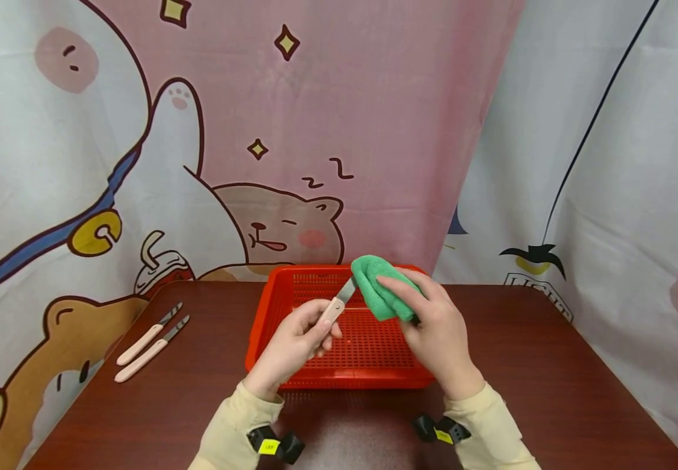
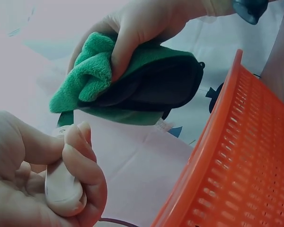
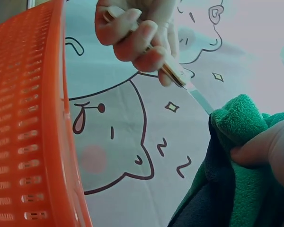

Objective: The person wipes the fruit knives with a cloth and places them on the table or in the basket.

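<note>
My left hand (image 1: 299,339) grips the pale handle of a knife (image 1: 334,309), its blade slanting up to the right. A green cloth (image 1: 381,287) with a dark side is pinched in my right hand (image 1: 437,326) and covers the blade's tip end. In the right wrist view, part of the bare blade (image 3: 199,98) shows between handle and cloth (image 3: 244,123). The left wrist view has the handle's butt (image 2: 64,189) inside the curled left fingers. Both hands are raised over a red plastic basket (image 1: 339,377).
Two similar pale-handled knives (image 1: 149,346) lie side by side on the brown table (image 1: 209,391), left of the basket. Behind the table hangs a curtain (image 1: 385,130) printed with cartoon animals. The basket's perforated wall (image 2: 236,156) stands close beside both hands.
</note>
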